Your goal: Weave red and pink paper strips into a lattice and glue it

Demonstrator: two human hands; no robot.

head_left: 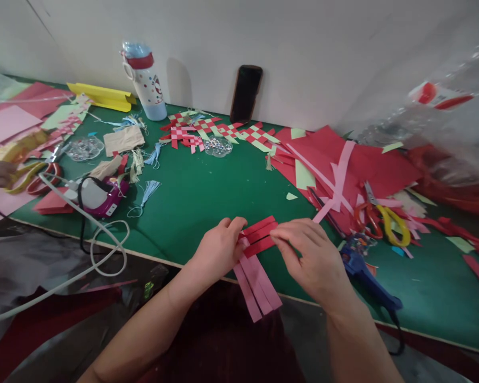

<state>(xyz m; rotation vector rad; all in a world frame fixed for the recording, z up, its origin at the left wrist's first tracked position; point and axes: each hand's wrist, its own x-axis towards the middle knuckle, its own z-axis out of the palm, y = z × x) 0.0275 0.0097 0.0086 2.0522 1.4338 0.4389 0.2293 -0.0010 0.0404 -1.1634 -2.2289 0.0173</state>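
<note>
The red strips (259, 234) lie sideways, a few stacked edge to edge, crossing the tops of the pink strips (257, 282), which hang past the green table's (207, 197) front edge, slightly fanned.

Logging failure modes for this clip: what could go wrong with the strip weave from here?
1. The pink strips hang loose past the edge of the table; they may slip out of the red strips that the left hand and right hand pinch.
2. The blue glue gun lies close beside the right hand, near the edge; a wrist could knock it off.
</note>
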